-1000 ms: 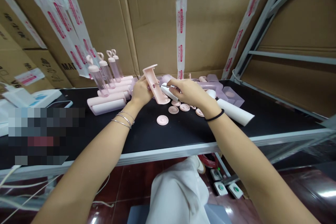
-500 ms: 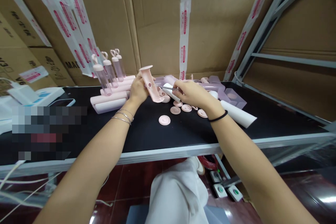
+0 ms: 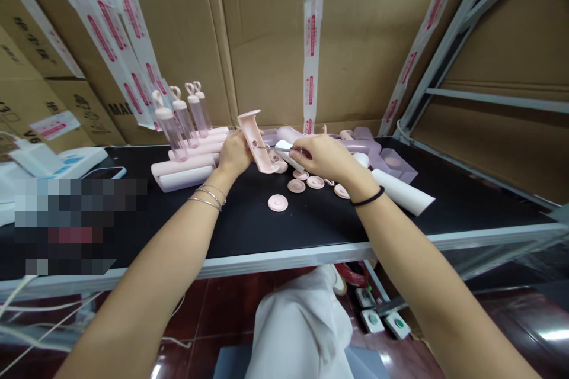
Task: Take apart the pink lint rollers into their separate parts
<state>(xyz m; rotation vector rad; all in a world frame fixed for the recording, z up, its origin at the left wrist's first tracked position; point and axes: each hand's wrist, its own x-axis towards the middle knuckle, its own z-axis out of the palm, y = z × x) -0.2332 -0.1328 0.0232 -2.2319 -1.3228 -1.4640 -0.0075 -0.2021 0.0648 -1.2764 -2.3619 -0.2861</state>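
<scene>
My left hand is closed around a pale pink, channel-shaped plastic housing with a round hole in its inner wall, tilted above the table. In my right hand is a slim metal tool, its exact kind unclear; the thin tip points left into the housing, near the hole. Behind and below the housing, a second pink piece is partly hidden. Several pink discs lie on the black table below my hands, one disc nearest the front edge. A white half-tube lies behind the tool.
Pink tubular parts with clear looped-top cylinders stand at left. A white half-tube and lilac plastic parts lie at right. A white power strip sits far left. Cardboard rises behind; a metal frame borders the right.
The metal tool has moved left, bringing its tip from just outside the pink housing to inside it near the hole. The housing has shifted slightly; both hands keep their grips.
</scene>
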